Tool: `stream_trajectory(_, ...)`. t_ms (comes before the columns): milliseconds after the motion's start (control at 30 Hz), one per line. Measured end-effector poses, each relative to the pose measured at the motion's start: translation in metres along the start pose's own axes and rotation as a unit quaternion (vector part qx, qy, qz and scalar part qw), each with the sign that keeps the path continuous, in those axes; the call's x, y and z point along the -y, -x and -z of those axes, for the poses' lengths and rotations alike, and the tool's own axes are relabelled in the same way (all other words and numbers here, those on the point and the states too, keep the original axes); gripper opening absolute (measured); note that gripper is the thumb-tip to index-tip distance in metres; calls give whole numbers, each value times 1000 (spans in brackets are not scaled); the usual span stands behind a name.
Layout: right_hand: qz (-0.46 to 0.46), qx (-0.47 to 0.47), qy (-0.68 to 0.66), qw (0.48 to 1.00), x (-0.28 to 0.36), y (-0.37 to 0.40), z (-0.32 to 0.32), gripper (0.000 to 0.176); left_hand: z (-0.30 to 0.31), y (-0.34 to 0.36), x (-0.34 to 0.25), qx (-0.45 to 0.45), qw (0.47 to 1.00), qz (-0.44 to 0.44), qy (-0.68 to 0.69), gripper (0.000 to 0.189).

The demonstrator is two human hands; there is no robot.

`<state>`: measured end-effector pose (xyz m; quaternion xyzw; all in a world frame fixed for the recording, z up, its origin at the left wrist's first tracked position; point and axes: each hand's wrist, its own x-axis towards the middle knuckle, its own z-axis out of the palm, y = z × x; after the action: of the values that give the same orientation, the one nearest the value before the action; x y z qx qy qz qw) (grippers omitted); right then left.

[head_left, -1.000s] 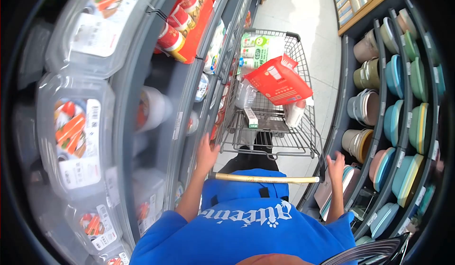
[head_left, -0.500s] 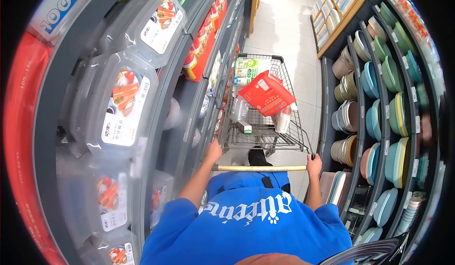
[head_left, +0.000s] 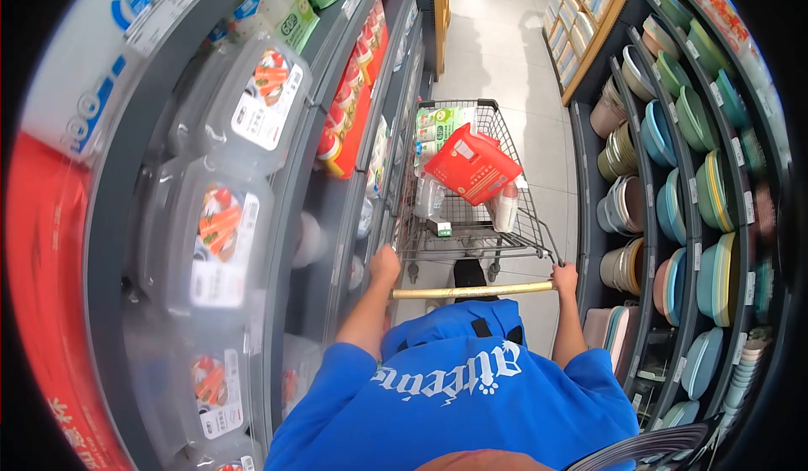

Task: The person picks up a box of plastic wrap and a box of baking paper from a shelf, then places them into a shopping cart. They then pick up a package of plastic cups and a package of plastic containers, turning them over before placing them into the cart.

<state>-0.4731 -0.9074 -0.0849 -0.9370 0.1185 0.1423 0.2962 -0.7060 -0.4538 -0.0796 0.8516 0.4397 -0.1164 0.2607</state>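
Observation:
A wire shopping cart (head_left: 526, 235) stands in front of me, with a yellowish handle bar (head_left: 471, 291) across its near side. My left hand (head_left: 385, 266) is closed on the cart frame just above the bar's left end. At the right end, my right hand (head_left: 565, 277) is wrapped around the frame corner. In the basket lie a red package (head_left: 473, 164), a green-and-white multipack (head_left: 444, 126), a clear plastic item (head_left: 430, 196), a small green-and-white box (head_left: 439, 228) and a pale cylindrical pack (head_left: 505, 210). The fingers' undersides are hidden.
Left shelves hold clear lidded food containers (head_left: 223, 227) and red packs (head_left: 347, 122), close to my left arm. On the right, shelves carry stacked basins (head_left: 719, 277) and bins (head_left: 621, 206). A tiled aisle floor (head_left: 497, 50) runs ahead, past a wooden display rack (head_left: 581, 37).
The cart and I have moved forward along the aisle. Shelf goods on both sides have slid back toward me in view. Both hands keep their hold.

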Motion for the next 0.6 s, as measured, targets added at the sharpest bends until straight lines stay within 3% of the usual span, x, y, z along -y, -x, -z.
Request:
stream_trajectory(267,8,-28,-71,997,53,-42,-11,35,15,-61,-39,2,999,30,-17,23)
stream_trajectory(400,69,-78,55,993,66,-92,-31,30,7,-117,-52,-14,999,28,-11,24)
stream_trajectory(600,67,-14,-7,998,130,-119,-28,26,13,-184,-67,34,997,53,37,24)
